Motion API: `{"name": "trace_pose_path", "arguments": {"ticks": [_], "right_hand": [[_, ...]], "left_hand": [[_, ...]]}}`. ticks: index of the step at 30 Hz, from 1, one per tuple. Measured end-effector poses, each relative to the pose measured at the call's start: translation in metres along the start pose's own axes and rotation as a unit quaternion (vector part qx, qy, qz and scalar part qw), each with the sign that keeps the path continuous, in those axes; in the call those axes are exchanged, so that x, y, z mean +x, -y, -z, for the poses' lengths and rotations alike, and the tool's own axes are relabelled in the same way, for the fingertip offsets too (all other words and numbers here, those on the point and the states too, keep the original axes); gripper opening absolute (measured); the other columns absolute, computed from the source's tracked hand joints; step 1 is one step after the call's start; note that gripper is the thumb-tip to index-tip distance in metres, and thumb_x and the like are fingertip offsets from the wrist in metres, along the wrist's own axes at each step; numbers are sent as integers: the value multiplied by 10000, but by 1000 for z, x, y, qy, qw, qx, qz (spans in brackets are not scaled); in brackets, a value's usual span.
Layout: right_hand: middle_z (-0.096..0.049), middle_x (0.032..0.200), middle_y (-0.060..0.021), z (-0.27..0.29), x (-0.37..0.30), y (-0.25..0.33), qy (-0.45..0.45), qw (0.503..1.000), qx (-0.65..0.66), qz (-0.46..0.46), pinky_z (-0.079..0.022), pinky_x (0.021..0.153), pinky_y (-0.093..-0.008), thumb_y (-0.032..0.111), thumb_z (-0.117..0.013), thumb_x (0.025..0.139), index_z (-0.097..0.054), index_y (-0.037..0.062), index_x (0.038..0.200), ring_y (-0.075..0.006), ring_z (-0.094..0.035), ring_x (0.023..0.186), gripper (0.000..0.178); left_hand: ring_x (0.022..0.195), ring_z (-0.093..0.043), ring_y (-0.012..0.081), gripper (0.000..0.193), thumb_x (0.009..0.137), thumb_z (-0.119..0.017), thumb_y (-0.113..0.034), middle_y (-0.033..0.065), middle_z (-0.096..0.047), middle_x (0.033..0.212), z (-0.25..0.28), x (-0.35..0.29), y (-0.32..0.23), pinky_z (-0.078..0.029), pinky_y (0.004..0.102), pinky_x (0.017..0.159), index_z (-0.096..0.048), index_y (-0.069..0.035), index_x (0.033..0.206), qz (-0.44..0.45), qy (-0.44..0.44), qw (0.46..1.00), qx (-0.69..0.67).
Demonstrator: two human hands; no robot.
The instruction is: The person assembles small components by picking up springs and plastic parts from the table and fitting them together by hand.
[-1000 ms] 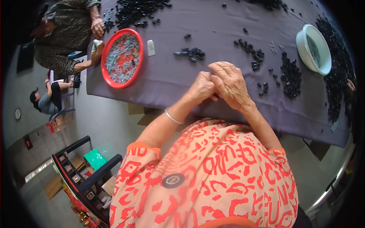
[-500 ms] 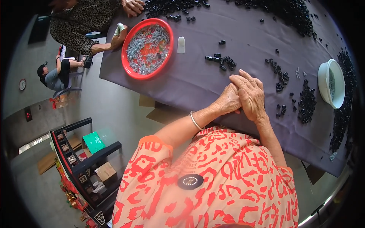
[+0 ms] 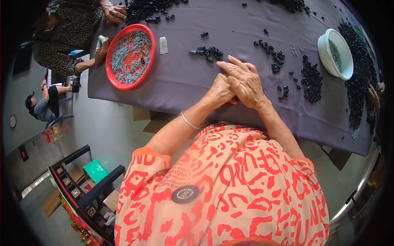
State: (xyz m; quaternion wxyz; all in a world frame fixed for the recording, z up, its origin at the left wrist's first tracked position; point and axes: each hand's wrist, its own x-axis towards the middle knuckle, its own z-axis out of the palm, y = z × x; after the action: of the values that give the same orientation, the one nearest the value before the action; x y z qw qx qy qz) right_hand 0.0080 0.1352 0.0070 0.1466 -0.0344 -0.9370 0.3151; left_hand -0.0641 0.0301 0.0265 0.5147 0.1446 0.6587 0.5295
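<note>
My left hand (image 3: pixel 221 91), with a bangle on its wrist, is closed at the table's near edge; its fingertips are hidden. Over it lies my right hand (image 3: pixel 247 83), fingers stretched out and slightly bent, the two hands touching. Whether anything lies between them cannot be seen. Just beyond the hands is a small group of black cylindrical parts (image 3: pixel 211 53). To the right of them, more small black parts (image 3: pixel 312 82) lie in loose clusters beside a few thin pale pins (image 3: pixel 294 51).
A red round tray (image 3: pixel 151 57) of grey pins stands on the left, beside a white tab-shaped piece (image 3: pixel 163 45). At right are a white bowl (image 3: pixel 348 73) and a long black heap (image 3: pixel 356 78). Another person's hand (image 3: pixel 115 13) is at far left, another (image 3: pixel 374 97) at the right edge.
The whole view has shifted, so the table's things appear farther left. My hands stay together, right over left. Another person's hand now shows at the right edge by the black heap.
</note>
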Motion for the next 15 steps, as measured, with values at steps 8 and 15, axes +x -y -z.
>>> {"name": "trace_pose_path", "arguments": {"ticks": [8,15], "right_hand": [[-556,1257,-50,1,1,1,-8,1000,1,-16,-244,1032,-376,357,-347,911,-510,142,1272,-227,-392,1283,451],[-472,1350,-52,-4,8,-9,8,983,157,-92,-226,1040,-365,355,-330,929,-447,124,1322,-199,-344,1317,471]], "left_hand": [[672,-622,129,241,812,-635,-194,68,-650,819,0,-2,-6,-530,253,501,-630,14,934,32,15,999,37],[740,-632,135,246,819,-631,-220,72,-655,854,1,-1,-4,-541,258,553,-650,-22,964,55,38,998,17]]}}
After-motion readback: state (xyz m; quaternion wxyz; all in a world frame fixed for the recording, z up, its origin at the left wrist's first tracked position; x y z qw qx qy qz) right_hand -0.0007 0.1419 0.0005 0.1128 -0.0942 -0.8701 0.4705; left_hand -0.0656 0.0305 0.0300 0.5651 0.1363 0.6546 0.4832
